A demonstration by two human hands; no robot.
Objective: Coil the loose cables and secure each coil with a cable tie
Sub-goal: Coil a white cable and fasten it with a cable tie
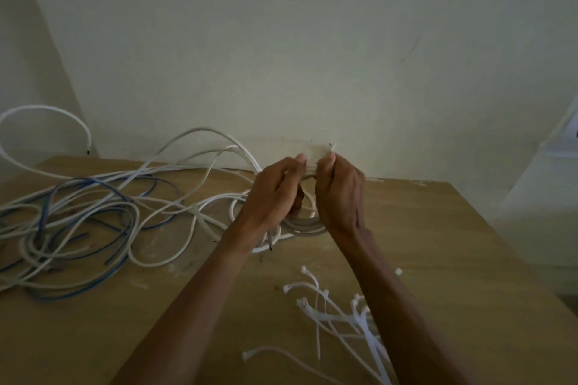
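Coil (305, 223) of white cable was between both hands, low over the counter (453, 259) near its far edge by the wall (281, 40); whether it touched the counter I could not tell. The left hand (275, 194) was curled round the upper strands. The right hand (339, 194) was also curled and pinched a thin white tail, probably a cable tie (332, 147). The cable seemed light and springy, so a hold on the bundled strands beside the tie would suit. Loose cables (78, 222) crowded the left side, spare ties (344, 312) lay under the right forearm, and more open room was at the right.
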